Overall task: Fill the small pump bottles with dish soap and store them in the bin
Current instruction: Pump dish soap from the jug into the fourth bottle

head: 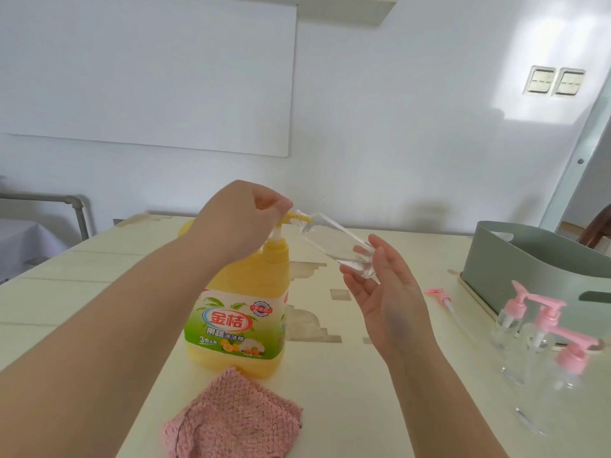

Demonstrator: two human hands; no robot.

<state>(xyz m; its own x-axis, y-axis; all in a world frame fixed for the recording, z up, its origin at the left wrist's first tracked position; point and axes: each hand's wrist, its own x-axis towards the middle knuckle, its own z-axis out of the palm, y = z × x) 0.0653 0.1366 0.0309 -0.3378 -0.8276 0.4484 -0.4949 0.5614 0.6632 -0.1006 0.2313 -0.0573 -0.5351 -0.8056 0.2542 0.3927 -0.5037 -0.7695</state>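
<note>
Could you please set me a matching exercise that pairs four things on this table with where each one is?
Things: 1 dish soap jug; 2 clear bottle; 3 pink cloth; 4 loose pink pump.
Places: A lying flat, left of the bin; B held tilted in the air; C standing mid-table; D near edge, before the jug.
Pairs: 1-C; 2-B; 3-D; 4-A.

Bin (515, 259) partly beyond right edge.

Jug (236, 312) is sitting mid-table, cloth (231, 421) lying just near of it, a tilted bottle (330, 242) hanging off its spout rightward. Spare bottles (547, 314) are crowding the bin (515, 256) on its near side; a loose pump (444, 298) is lying in the open gap between.
</note>
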